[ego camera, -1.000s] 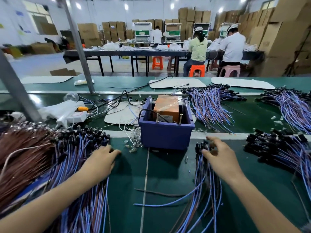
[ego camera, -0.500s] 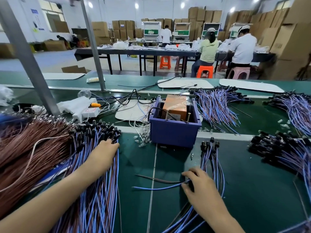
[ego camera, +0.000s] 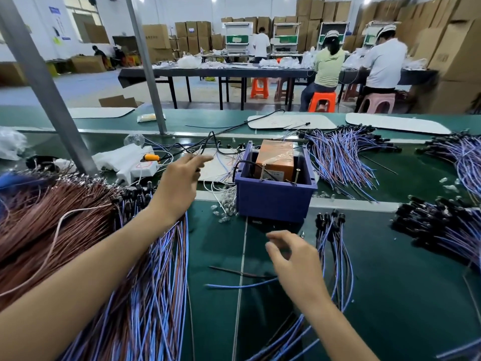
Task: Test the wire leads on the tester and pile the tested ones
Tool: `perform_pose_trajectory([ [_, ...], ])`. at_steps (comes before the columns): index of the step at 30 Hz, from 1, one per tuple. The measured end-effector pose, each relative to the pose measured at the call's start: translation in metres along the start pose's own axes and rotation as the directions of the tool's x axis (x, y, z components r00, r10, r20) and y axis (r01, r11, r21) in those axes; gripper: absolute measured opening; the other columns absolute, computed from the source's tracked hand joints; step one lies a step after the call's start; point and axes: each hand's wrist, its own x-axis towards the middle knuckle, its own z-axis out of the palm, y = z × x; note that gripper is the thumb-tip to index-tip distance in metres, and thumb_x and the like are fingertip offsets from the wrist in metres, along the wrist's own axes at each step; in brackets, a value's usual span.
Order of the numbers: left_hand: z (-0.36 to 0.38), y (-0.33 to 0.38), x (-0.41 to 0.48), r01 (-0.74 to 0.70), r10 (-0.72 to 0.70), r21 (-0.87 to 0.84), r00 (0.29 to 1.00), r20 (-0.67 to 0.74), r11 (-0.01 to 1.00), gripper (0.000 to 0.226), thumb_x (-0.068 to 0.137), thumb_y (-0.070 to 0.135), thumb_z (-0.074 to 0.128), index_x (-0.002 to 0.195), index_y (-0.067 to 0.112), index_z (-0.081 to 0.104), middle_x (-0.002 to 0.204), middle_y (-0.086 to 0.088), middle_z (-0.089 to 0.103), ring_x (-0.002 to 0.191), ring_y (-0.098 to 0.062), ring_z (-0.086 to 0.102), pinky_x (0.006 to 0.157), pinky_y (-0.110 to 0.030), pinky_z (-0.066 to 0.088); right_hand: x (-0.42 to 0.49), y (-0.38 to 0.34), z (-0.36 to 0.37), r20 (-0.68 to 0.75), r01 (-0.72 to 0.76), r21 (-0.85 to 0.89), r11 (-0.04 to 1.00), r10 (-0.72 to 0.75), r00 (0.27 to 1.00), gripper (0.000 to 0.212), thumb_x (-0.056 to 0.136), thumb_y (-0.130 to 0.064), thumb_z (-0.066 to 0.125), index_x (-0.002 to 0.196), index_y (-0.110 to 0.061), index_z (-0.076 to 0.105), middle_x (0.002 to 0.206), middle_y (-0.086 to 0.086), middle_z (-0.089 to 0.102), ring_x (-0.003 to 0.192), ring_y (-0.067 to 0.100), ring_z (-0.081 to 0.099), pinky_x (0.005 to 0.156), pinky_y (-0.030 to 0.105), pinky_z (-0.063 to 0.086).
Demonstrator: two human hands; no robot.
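Left hand (ego camera: 179, 186) has lifted off lead pile (ego camera: 153, 287), now just left of tester (ego camera: 274, 204), grip unclear. Right hand (ego camera: 294, 259) loose, empty, before tester; stray lead (ego camera: 242, 283) lies crosswise beneath, nearer right hand.

A blue bin (ego camera: 276, 204) holding the orange tester (ego camera: 276, 158) sits mid-bench, with two metal pins (ego camera: 263, 171) standing at its near rim. Leads of blue and brown wire with black ends lie heaped around it. The largest pile (ego camera: 145, 282) fans across the near left, black ends pointing far. A thin bunch (ego camera: 335, 251) lies just right of centre, ends toward the bin. A dense heap (ego camera: 442, 227) sits at the right, and a spread pile (ego camera: 343, 157) lies far right of the bin. One loose blue lead (ego camera: 242, 284) lies crosswise near centre.
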Motion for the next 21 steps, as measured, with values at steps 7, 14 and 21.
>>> perform_pose_trajectory([
  [7,0.005,0.060,-0.005,-0.142,0.175,-0.423,0.984,0.039,0.895,0.042,0.078,-0.002,0.073,0.117,0.013,0.062,0.109,-0.002,0.061,0.087,-0.005,0.067,0.083,-0.016,0.053,0.035,-0.045,0.022,0.133,-0.179,0.755,0.630,0.120,0.984,0.021,0.095,-0.007,0.056,0.112,-0.016,0.062,0.104,0.009,0.068,0.071,0.019,0.068,0.067,0.026,0.055],
  [14,0.033,0.063,-0.029,0.029,0.059,-0.477,0.984,0.169,0.879,0.018,0.084,0.012,0.071,0.102,0.015,0.072,0.111,0.008,0.063,0.104,0.003,0.058,0.091,-0.007,0.038,0.045,-0.037,0.022,0.131,-0.187,0.882,0.433,0.156,0.979,0.013,0.092,-0.004,0.056,0.093,-0.007,0.069,0.082,0.004,0.073,0.077,0.012,0.069,0.069,0.021,0.054],
  [21,0.025,0.019,-0.059,0.347,-0.058,-0.416,0.821,0.567,0.841,0.021,0.095,0.019,0.056,0.092,0.033,0.072,0.058,0.004,0.065,0.046,-0.006,0.039,0.047,-0.023,0.032,0.074,-0.010,-0.039,-0.094,-0.039,0.960,0.276,0.453,0.886,0.012,0.099,-0.011,0.047,0.089,-0.016,0.051,0.066,0.004,0.073,0.047,0.012,0.065,0.048,0.020,0.054],
])
